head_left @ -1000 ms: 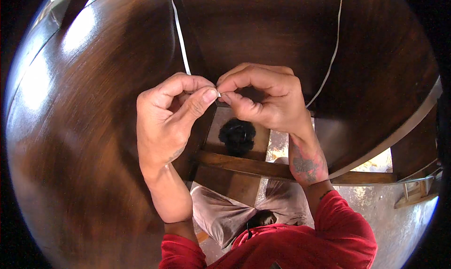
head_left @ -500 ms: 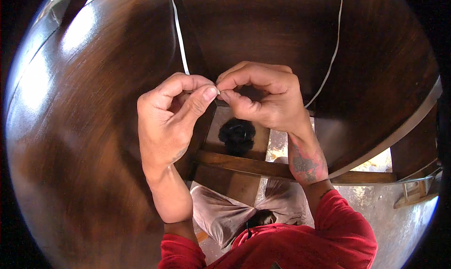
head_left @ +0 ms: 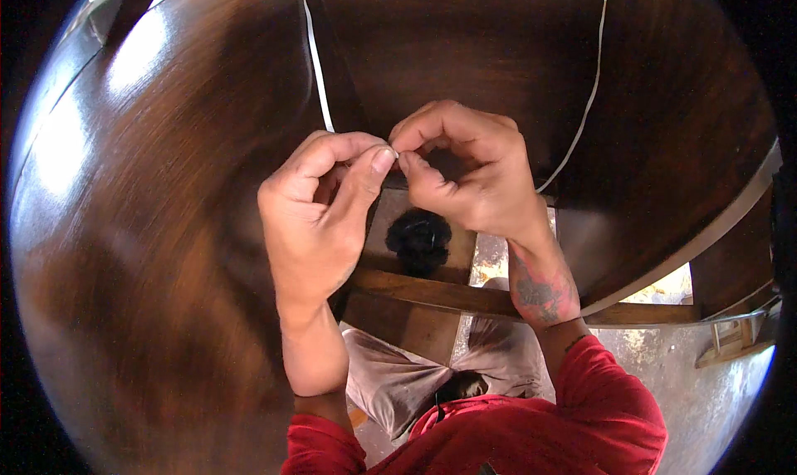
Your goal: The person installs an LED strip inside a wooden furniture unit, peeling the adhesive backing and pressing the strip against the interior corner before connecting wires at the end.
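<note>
Both hands pinch: the left hand (head_left: 311, 217) closes thumb and forefinger on a small white piece (head_left: 396, 154), and the right hand (head_left: 477, 180) brings its thumb and forefinger together on it from the other side. The fingertips of the two hands meet there and cover most of the piece, so its shape is hard to tell.

A flat white strip (head_left: 317, 64) hangs from the upper edge and passes out of sight behind the left hand; whether it joins the pinched piece cannot be told. A thin white cord (head_left: 593, 93) descends farther right and disappears behind the right wrist. Around the hands curves a broad panel of dark, glossy wood (head_left: 166, 267), with bright glare on its far left.

Below the hands, a black fuzzy bundle (head_left: 419, 238) lies on a brown surface (head_left: 382, 217), just beyond a wooden bar (head_left: 432, 291). The bar crosses between the bundle and the person's lap, in pale trousers (head_left: 390, 384), and the right forearm passes over it. Red sleeves (head_left: 610, 400) cover the upper arms. At right, a small wooden frame (head_left: 730, 338) stands on the worn grey floor (head_left: 656, 384).
</note>
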{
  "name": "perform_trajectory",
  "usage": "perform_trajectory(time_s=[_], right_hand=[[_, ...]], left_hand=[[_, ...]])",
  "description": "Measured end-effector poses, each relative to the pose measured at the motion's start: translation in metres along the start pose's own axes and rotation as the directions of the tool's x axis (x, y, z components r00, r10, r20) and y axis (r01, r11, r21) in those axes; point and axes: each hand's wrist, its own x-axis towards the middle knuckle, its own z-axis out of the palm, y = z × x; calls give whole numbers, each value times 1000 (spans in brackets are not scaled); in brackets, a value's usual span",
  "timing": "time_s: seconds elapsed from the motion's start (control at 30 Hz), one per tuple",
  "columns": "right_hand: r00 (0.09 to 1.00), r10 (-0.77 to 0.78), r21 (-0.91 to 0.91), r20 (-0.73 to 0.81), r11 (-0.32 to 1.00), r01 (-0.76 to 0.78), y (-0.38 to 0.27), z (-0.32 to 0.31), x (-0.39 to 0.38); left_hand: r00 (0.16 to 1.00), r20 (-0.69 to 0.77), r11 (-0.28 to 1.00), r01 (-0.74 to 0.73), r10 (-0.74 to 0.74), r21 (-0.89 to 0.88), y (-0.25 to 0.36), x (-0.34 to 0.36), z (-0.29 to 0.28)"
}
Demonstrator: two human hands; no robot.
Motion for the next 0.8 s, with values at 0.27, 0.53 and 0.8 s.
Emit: perform_trajectory(time_s=[0.27,0.53,0.8], right_hand=[[981,-127,-361,-145,930,68,-3,9,-3],[949,151,222,-278,971,-89,-8,18,-5],[814,550,598,186,593,-538,-26,9,0]], left_hand=[[981,-117,988,-154,156,26,-15,-7,23],[950,-300,984,-127,85,-124,-25,-8,28],[874,-360,914,-389,326,-118,-33,-9,31]])
